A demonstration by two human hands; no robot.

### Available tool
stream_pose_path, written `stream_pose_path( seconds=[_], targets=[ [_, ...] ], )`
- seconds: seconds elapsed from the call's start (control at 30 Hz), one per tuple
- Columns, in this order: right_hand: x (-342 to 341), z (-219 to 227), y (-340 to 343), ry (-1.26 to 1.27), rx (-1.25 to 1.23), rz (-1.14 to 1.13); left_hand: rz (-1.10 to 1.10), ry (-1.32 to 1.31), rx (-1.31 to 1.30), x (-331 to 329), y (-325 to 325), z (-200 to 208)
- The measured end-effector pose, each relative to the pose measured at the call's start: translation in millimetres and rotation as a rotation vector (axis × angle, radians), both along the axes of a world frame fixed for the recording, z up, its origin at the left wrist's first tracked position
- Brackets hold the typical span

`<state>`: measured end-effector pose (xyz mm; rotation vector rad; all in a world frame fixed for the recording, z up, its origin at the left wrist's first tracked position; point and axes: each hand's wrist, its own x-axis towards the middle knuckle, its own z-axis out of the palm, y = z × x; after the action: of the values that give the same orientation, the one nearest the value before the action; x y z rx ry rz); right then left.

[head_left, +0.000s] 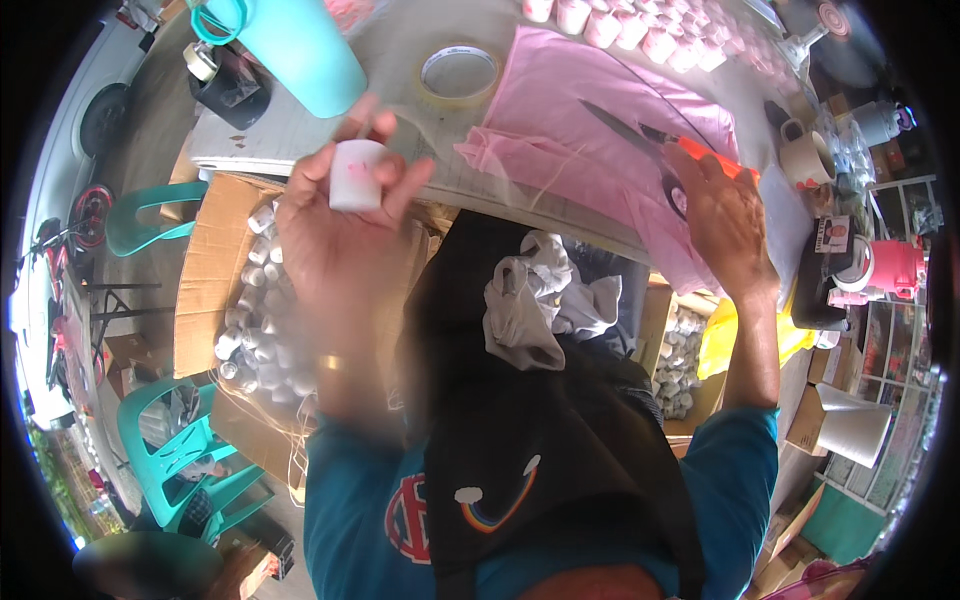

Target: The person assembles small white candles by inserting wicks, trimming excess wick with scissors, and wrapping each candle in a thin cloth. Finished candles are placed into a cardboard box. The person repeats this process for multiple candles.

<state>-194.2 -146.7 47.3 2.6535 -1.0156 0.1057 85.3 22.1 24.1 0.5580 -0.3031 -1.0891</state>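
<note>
My left hand (340,225), partly blurred by motion, is raised over the near edge of the table. Its thumb and fingers pinch a small white cylinder (356,176) with a pink mark on its side. At the right of the table, my right hand (722,222) has its fingers curled over the handle of an orange-handled knife (712,157). Just left of this hand are a long dark blade (618,124) and a black handle loop (678,196), apparently of scissors; the palm hides part of them. Underneath lies a pink cloth (560,100).
On the table (400,130) stand a turquoise bottle (300,55), a tape roll (458,74) and rows of pink-white cups (630,30). Below are a cardboard box (205,290) of white cylinders and another box (685,375). A grey cloth (525,310) covers my lap. Green chairs (170,450) stand left.
</note>
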Motion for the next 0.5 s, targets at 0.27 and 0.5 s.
stream_pose_path(
  seconds=[0.27, 0.5],
  targets=[
    [-38, 4, 23, -0.668, 0.635, 0.01, -0.296, 0.069, -0.191, -20, 3, -5],
    [-52, -52, 78, -1.385, 1.946, 0.239, -0.413, 0.05, -0.101, -25, -2, -5]
  ],
)
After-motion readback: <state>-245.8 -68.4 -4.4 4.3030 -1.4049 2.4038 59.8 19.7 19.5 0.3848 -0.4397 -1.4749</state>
